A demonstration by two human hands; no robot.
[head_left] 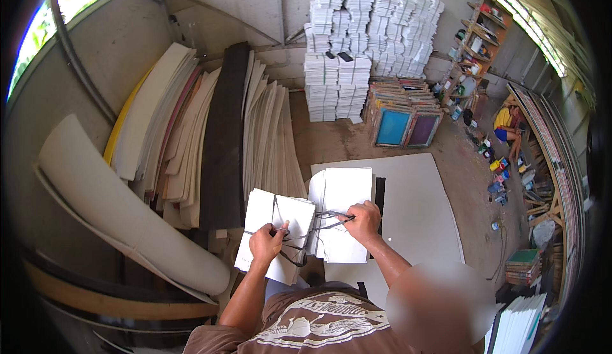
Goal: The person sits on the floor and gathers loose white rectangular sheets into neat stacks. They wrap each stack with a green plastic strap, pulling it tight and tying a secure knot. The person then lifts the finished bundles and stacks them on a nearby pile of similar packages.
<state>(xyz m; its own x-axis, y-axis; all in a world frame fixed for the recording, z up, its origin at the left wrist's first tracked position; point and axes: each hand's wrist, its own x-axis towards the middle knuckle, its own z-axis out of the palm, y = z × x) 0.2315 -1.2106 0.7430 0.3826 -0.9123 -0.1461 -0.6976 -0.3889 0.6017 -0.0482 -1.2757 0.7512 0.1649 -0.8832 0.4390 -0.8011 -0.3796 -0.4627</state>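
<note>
Two stacks of white sheets lie side by side in front of me. Black straps cross the left stack (298, 210), which sits tilted near my lap. My left hand (266, 243) is closed on a black strap over that stack's left part, thumb pointing up. Loose strap ends trail toward the stack's right side. My right hand (364, 222) pinches dark strap ends above the right stack (349, 185), at its right edge. These straps stretch between the two stacks. The right stack rests on a large pale board (421, 207).
Large curved sheets (153, 111) lean against the wall at left, with a rolled pale sheet (127, 207) nearer me. Tall piles of white bundles (338, 86) stand at the back, beside framed screens (390, 127). Paint containers (499, 164) and a seated person (508, 124) are at right.
</note>
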